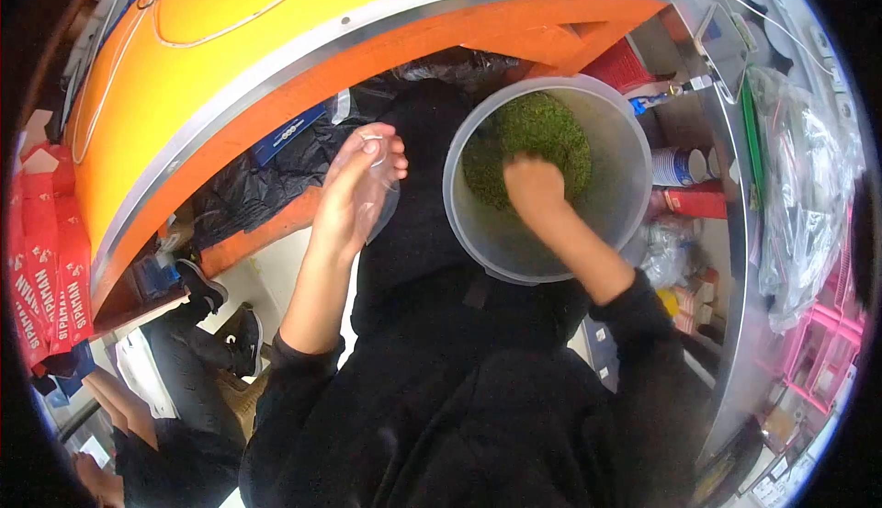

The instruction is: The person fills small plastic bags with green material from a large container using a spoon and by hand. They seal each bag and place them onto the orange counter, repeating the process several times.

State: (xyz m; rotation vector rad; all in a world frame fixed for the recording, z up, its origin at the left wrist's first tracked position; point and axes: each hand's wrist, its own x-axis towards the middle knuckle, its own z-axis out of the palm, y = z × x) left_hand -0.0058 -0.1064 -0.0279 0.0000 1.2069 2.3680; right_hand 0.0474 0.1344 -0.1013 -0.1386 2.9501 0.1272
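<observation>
A large translucent plastic bucket (452, 197) stands between my knees, with finely chopped green leaves (565, 136) covering its bottom. My right hand (535, 186) reaches down inside it, closed, knuckles up, against the green leaves. Whatever its fingers hold is hidden beneath the hand. To the left of the bucket, my left hand (354, 177) is wrapped round a clear plastic cup (384, 209), held above my leg. The cup is partly covered by the fingers, and its contents cannot be made out.
A yellow-topped curved counter (248, 67) arches ahead. Black plastic bags (253, 182) lie under it. Red SIPAMAN packages (50, 269) hang at left. Another person in black (175, 444) sits at lower left. Stacked paper cups (680, 166), clear plastic bags (808, 186) and a pink basket (818, 352) are at right.
</observation>
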